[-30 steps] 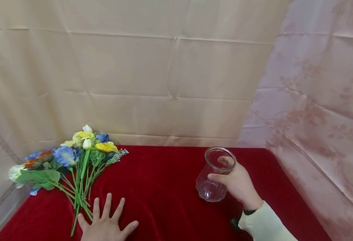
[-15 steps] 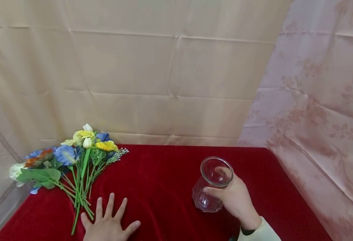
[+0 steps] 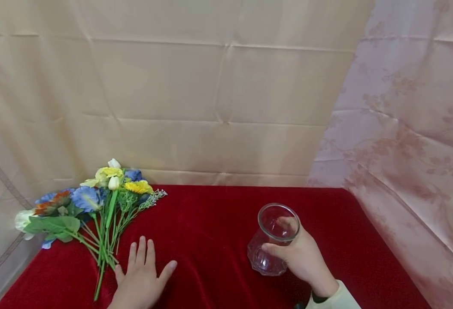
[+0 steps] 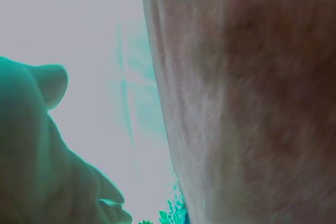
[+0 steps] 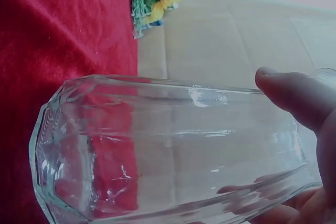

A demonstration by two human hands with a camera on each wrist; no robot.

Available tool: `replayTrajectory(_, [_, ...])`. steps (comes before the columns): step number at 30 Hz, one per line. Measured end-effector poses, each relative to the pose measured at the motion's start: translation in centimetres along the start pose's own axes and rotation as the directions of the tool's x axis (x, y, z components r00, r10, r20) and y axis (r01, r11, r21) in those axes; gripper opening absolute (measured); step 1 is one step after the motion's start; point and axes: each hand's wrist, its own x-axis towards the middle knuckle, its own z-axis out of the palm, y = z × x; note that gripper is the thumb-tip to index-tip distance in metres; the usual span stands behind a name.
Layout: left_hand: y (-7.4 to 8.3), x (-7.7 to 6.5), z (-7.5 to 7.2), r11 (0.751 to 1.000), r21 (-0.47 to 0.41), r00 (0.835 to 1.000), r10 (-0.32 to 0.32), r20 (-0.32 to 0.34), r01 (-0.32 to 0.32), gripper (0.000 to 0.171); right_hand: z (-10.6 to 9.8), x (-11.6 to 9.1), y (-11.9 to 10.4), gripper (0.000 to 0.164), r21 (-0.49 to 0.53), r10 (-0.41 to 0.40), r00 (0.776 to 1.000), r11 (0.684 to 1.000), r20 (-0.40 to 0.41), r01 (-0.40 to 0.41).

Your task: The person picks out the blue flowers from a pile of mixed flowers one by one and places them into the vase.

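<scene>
Right hand (image 3: 301,257) has its grip wrapped round the clear glass vase (image 3: 273,240), thumb across the front just under the rim, fingers showing through the glass on the far side. The vase sits over the right half of the counter (image 3: 214,227), mouth up and tipped a little toward the camera; whether its base is touching the cloth I can't tell. Left hand (image 3: 143,279) lies flat on the red cloth, fingers straight and close together, holding nothing, right beside the stem ends of the flower bunch (image 3: 95,206), which lies at the left edge.

By my reading this is the vase-placing step: the vase is in hand, the flowers untouched. The next move calls for a level, steady set-down, then a gathering grip on those thin stems.

Textures now: the right wrist view shows the vase (image 5: 173,150) is thick, smooth and faceted toward an angular base, so it is slick and heavy-bottomed. The cloth is plush velvet. The flowers look artificial, with stiff green stems and yellow, blue, white and orange heads.
</scene>
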Motion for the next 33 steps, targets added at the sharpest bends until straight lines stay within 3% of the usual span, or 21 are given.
replayTrajectory(5, [-1.2,1.3,-2.1,0.998,-0.046,0.997,0.029,-0.073,-0.032,0.112,0.1,0.0,0.3,0.085,-0.021,-0.015,1.000,1.000,-0.009,0.015])
replayTrajectory(7, [-2.1,2.0,-2.9,0.998,-0.039,0.987,0.043,-0.156,-0.050,0.109,0.2,0.0,0.4,0.085,-0.022,-0.018,1.000,1.000,-0.011,0.018])
replayTrajectory(9, [-3.1,2.9,-3.7,0.997,-0.011,0.958,0.071,-0.279,-0.077,0.101,0.1,0.0,0.4,0.084,-0.014,-0.020,1.000,1.000,-0.009,0.020])
replayTrajectory(11, [-4.3,3.9,-4.4,0.995,0.030,0.903,0.103,-0.416,-0.100,0.092,0.1,0.0,0.5,0.084,-0.005,-0.018,1.000,1.000,-0.009,0.018])
replayTrajectory(13, [-5.5,4.9,-5.2,0.988,0.099,0.849,0.150,-0.507,-0.116,0.081,0.1,0.0,0.5,0.083,0.005,-0.015,1.000,1.000,-0.009,0.015])
replayTrajectory(14, [-6.0,5.3,-5.6,0.987,0.111,0.836,0.157,-0.525,-0.116,0.074,0.1,0.0,0.5,0.083,0.009,-0.015,1.000,1.000,-0.009,0.015])
replayTrajectory(15, [-6.5,5.6,-6.0,0.988,0.108,0.836,0.151,-0.528,-0.110,0.061,0.1,0.0,0.5,0.083,0.008,-0.016,1.000,1.000,-0.008,0.016])
replayTrajectory(16, [-7.0,5.9,-6.5,0.989,0.109,0.841,0.142,-0.522,-0.099,0.054,0.1,0.0,0.5,0.083,0.009,-0.019,1.000,1.000,-0.007,0.019])
replayTrajectory(20, [-8.4,6.6,-8.2,0.996,0.086,0.907,0.066,-0.417,-0.033,0.030,0.3,0.0,0.5,0.083,0.004,-0.032,0.999,0.999,-0.001,0.032])
replayTrajectory(23, [-9.2,7.0,-8.8,0.995,0.100,0.944,0.055,-0.326,-0.023,0.024,0.4,-0.1,0.4,0.082,0.004,-0.030,1.000,1.000,-0.002,0.030])
replayTrajectory(28, [-10.1,7.4,-8.9,0.997,0.068,0.966,0.043,-0.253,-0.027,0.022,0.4,-0.2,0.4,0.081,0.002,-0.053,0.998,0.999,-0.019,0.053])
replayTrajectory(33, [-10.7,7.9,-8.9,0.998,0.053,0.979,-0.007,-0.205,0.019,0.020,0.5,-0.2,0.4,0.079,-0.010,-0.073,0.997,0.997,-0.037,0.072])
